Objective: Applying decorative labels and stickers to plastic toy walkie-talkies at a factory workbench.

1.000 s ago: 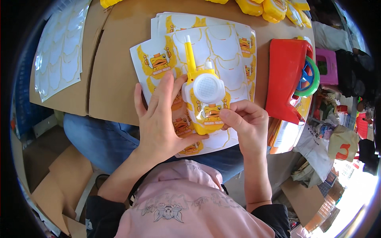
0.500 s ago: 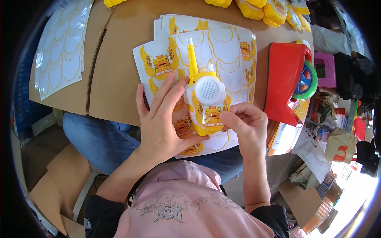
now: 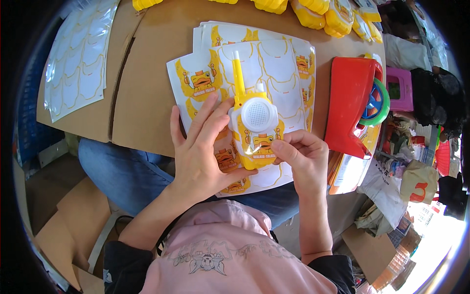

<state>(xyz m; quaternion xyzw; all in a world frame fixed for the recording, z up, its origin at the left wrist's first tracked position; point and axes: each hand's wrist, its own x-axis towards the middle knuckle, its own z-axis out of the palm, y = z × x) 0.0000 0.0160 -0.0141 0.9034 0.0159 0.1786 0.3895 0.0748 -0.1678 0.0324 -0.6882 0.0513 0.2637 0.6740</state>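
Note:
A yellow toy walkie-talkie with a white round speaker and a yellow antenna lies on a stack of sticker sheets. A shiny duck sticker covers the lower part of its front. My left hand grips the toy from the left, fingertips at its upper side and thumb at its bottom edge. At the toy's lower right, my right hand pinches the sticker's edge between thumb and fingers; the fingertips behind are partly hidden. Some stickers are gone from the top sheet, leaving white outlines.
A red tape dispenser with a green and blue wheel stands right of the sheets. More sticker sheets lie far left on the cardboard tabletop. Several yellow toy bodies line the far edge. Past the table's right side is a pink stool.
The view has shifted slightly, so the table things sit a little lower. Both hands keep their hold on the toy and sticker, with hardly any movement.

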